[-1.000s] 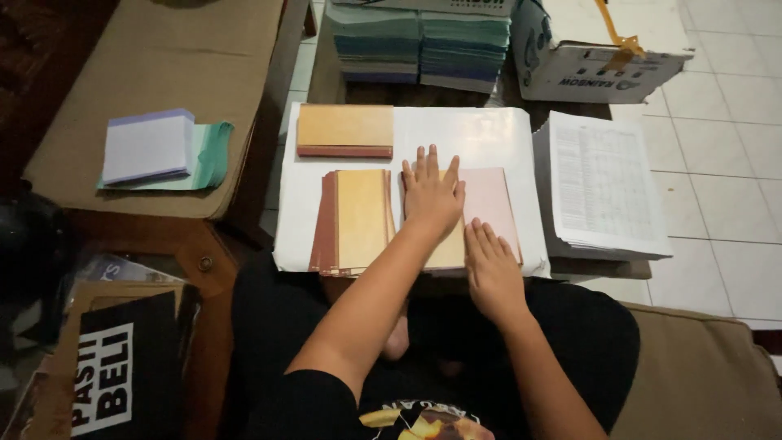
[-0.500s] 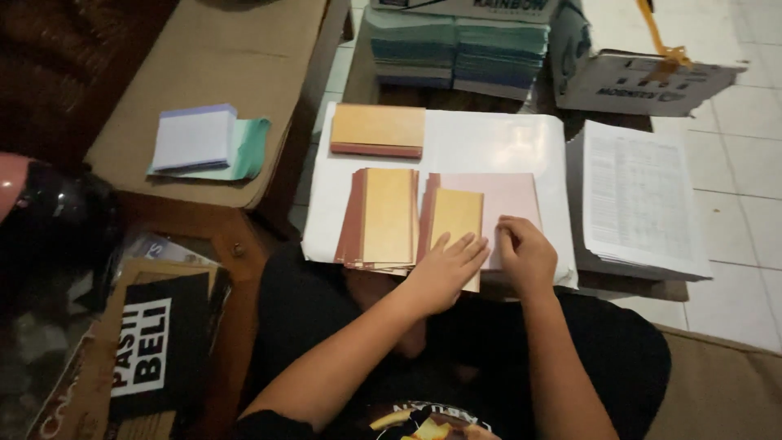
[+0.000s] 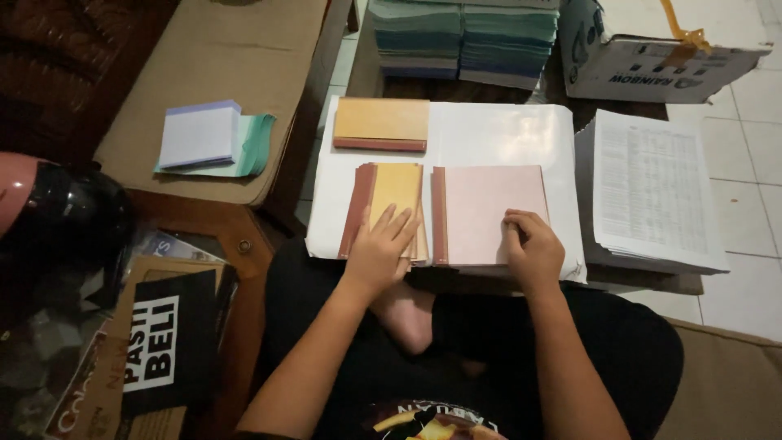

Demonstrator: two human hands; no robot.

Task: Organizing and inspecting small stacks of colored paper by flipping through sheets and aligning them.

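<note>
An open booklet lies on a white sheet (image 3: 497,134) over a low table. Its left side is a stack of yellow pages (image 3: 397,189) with a maroon spine edge; its right side is a pink page (image 3: 489,208). My left hand (image 3: 381,248) rests flat, fingers spread, on the lower part of the yellow pages. My right hand (image 3: 531,247) sits with curled fingers on the pink page's lower right corner. A closed orange booklet (image 3: 381,123) with a maroon spine lies just beyond the open one.
A printed paper stack (image 3: 652,191) sits right of the sheet. Blue-green book stacks (image 3: 464,37) and a white cardboard box (image 3: 652,61) stand at the back. A white and green notepad pile (image 3: 210,140) lies on a brown cushion at left. A dark helmet (image 3: 65,216) is at far left.
My left hand moved from the pink page to the yellow pages at left, turning a yellow leaf over. My right hand shifted to the pink page's lower right corner.
</note>
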